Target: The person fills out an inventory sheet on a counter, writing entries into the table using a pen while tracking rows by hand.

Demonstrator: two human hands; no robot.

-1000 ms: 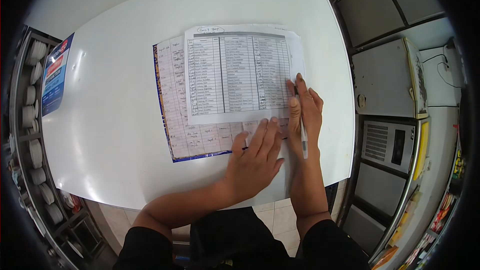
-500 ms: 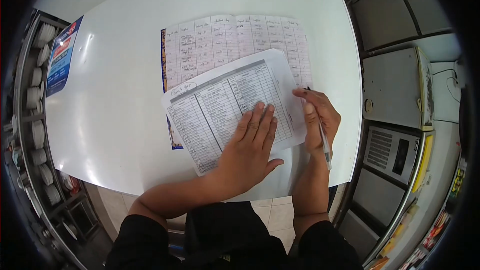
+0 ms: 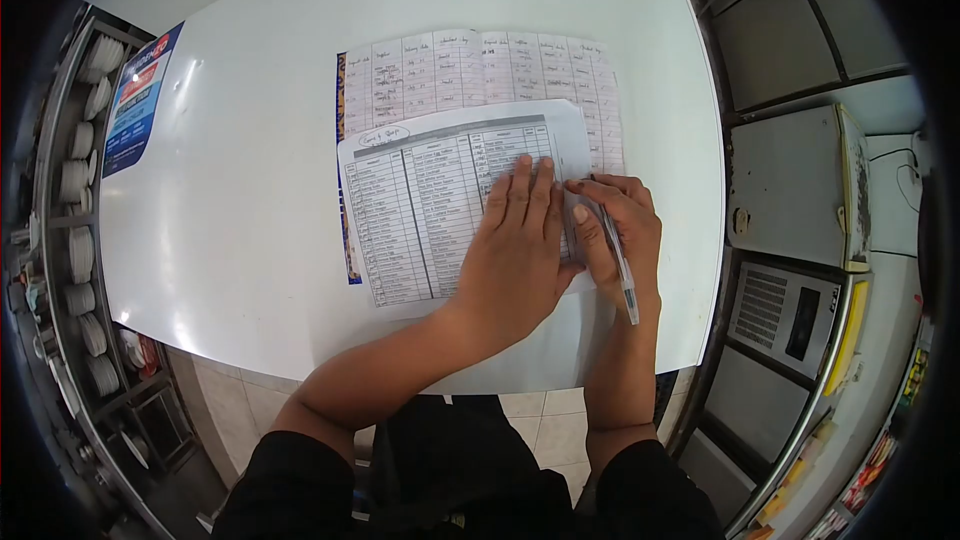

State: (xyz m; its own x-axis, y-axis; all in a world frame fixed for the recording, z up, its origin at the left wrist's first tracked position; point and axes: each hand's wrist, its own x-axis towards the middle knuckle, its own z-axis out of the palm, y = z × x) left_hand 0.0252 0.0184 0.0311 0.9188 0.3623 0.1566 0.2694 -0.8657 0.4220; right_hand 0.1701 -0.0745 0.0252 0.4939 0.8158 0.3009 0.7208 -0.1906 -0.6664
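Note:
A printed list on white paper (image 3: 400, 220) lies slightly tilted over an open ruled notebook (image 3: 430, 70) with handwritten columns. The notebook's upper part shows above the sheet, its blue cover edge at the left. My left hand (image 3: 517, 240) rests flat on the right half of the list, fingers stretched out and holding nothing. Just right of it, my right hand (image 3: 620, 230) holds a clear pen (image 3: 623, 275) between thumb and fingers, at the sheet's right edge. The pen's upper end lies toward the wrist; its tip is hard to make out.
Both papers lie on a white table (image 3: 230, 210) with a blue and red sticker (image 3: 143, 105) at its left corner. Stacked white plates (image 3: 80, 255) fill a metal rack at the left. A steel appliance (image 3: 783, 302) stands at the right.
Over the last second the list has slid down the notebook, turned counterclockwise, then turned partly back. My left hand has moved up onto it. The pen has stayed in my right hand.

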